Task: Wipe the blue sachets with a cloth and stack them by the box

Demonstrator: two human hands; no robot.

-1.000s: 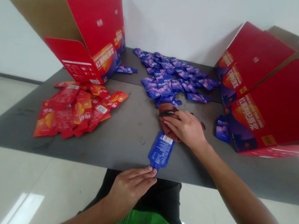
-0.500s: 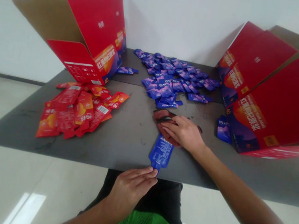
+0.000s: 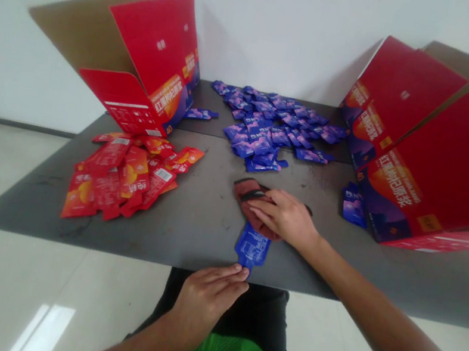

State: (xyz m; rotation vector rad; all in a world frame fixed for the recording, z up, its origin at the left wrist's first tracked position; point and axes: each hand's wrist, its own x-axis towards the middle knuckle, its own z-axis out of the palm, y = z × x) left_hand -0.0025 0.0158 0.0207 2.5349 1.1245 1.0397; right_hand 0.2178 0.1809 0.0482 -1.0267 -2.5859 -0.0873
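Note:
My right hand (image 3: pixel 288 218) lies palm down on a dark red pad with a black strap (image 3: pixel 249 193) on the grey table (image 3: pixel 191 216), fingers together and stretched flat. That pad covers the far part of a blue sachet (image 3: pixel 252 247) whose narrow end points at me. My left hand (image 3: pixel 206 297) rests at the table's near edge, fingers straight, their tips touching the sachet's narrow end. Neither hand grips anything.
A heap of blue sachets (image 3: pixel 273 125) lies at the back centre, a heap of red sachets (image 3: pixel 126 171) at the left. An open red carton (image 3: pixel 154 64) stands at the back left, two more (image 3: pixel 437 157) at the right. One blue sachet (image 3: pixel 353 203) lies beside the right carton.
My right hand has drawn the dark red pad toward me over the blue sachet, so less of the sachet shows. My left hand has stayed at the sachet's tip.

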